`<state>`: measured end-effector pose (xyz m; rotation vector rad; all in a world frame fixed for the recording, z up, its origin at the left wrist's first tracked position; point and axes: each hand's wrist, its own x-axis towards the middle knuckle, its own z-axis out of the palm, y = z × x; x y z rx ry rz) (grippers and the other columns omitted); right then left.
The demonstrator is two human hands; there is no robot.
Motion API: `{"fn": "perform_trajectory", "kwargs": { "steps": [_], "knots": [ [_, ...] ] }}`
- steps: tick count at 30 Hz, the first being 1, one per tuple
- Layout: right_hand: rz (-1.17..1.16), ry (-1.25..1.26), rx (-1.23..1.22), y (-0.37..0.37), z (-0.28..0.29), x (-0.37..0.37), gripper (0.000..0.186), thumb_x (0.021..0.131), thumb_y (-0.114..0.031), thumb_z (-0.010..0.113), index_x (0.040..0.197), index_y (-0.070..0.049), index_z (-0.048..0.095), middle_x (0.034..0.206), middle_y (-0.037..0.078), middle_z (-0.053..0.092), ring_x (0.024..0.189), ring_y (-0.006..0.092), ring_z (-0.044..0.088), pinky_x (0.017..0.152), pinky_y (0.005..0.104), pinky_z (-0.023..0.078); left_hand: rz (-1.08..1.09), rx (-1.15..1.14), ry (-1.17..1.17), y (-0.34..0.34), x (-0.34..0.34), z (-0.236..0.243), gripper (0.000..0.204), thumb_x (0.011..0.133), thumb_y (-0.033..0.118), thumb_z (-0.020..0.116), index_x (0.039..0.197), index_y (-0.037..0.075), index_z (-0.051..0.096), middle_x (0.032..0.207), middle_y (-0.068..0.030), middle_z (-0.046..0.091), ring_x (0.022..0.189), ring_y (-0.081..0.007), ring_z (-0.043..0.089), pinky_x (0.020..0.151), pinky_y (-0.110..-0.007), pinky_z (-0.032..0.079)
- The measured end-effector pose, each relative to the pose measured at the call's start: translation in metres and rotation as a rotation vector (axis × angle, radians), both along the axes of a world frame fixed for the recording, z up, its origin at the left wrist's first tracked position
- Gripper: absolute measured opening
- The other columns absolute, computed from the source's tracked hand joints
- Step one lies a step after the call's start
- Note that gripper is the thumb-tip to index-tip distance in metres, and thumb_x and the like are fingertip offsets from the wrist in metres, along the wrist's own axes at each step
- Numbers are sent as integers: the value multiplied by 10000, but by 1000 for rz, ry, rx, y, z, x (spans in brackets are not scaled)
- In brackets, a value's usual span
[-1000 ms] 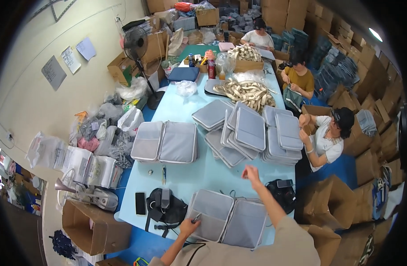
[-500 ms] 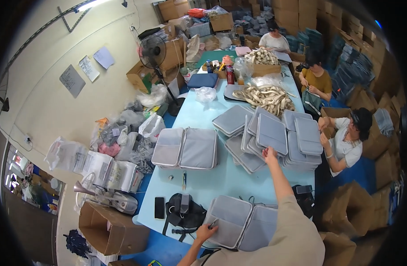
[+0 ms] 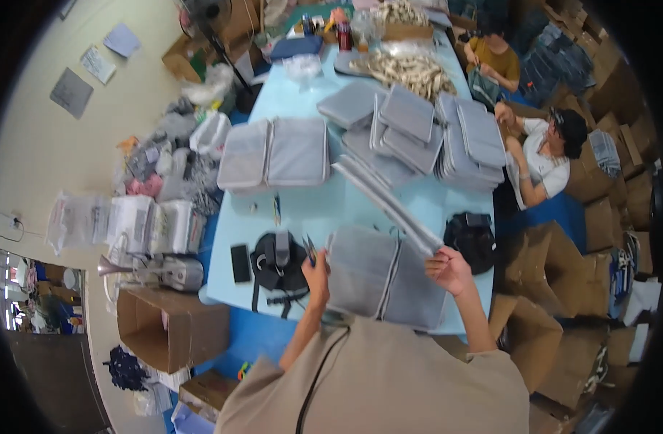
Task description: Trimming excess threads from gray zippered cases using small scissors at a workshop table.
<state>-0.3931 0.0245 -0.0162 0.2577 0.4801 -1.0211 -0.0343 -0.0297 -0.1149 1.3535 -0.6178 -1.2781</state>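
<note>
My right hand (image 3: 448, 272) is closed on the near end of a grey zip pouch (image 3: 391, 206). The pouch hangs tilted and edge-on above the table, its far end reaching up and to the left. My left hand (image 3: 316, 276) is closed around a small dark pair of snips (image 3: 310, 250), blades pointing up. Between my hands, flat at the near edge of the table, lie two grey pouches (image 3: 354, 264) side by side. A messy pile of more grey pouches (image 3: 411, 147) stands beyond the lifted one, beside a taller stack (image 3: 470, 145).
Two neat pouch stacks (image 3: 297, 155) sit at the left of the blue table (image 3: 230, 224). A phone (image 3: 240, 263) and a black bag (image 3: 279, 269) lie left of me, another black bag (image 3: 469, 242) right. Beige strips (image 3: 412, 74) are heaped farther off. A person (image 3: 545, 155) sits at the right.
My right hand has taken a grey pouch off the messy pile and drawn it toward me. My left hand has risen with the snips. The view has shifted too.
</note>
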Motion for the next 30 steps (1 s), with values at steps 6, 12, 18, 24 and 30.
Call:
{"fn": "perform_trajectory", "kwargs": {
  "steps": [6, 12, 18, 24, 30],
  "knots": [
    [207, 62, 50, 87, -64, 36, 427, 1060, -292, 524, 654, -164, 496, 570, -71, 428, 582, 89, 421, 585, 271, 366, 138, -48, 229, -31, 9, 42, 316, 1076, 340, 652, 1267, 102, 733, 656, 115, 341, 539, -15, 287, 493, -234, 220],
    [218, 239, 255, 96, -97, 43, 381, 1028, -332, 606, 698, -170, 506, 547, -88, 386, 583, 121, 420, 537, 289, 362, -261, -47, -18, 3, 46, 11, 463, 1124, 406, 551, 1283, -3, 698, 655, 111, 335, 554, -20, 267, 494, -238, 188],
    [197, 448, 187, 65, -73, 38, 370, 1083, -400, 506, 790, -178, 549, 573, -82, 377, 625, 136, 458, 603, 323, 414, -185, -190, -277, 13, 56, -9, 264, 1076, 296, 671, 1160, 50, 717, 740, 119, 509, 594, 7, 391, 517, -195, 266],
    [306, 1264, 75, 48, -66, 31, 313, 1051, -407, 596, 886, -142, 602, 573, -31, 478, 618, 151, 575, 591, 366, 480, -190, -213, -246, 23, 53, 10, 240, 1005, 251, 767, 1126, 51, 712, 800, 117, 557, 632, 10, 414, 532, -194, 270],
    [-211, 2283, -513, 36, 21, 93, 86, 925, -94, 714, 927, -46, 644, 973, 132, 629, 1009, 287, 628, 826, 392, 513, -168, -87, -208, 48, 63, 15, 264, 980, 236, 793, 1108, 22, 703, 917, 63, 618, 789, -19, 513, 698, -197, 413]
  ]
}}
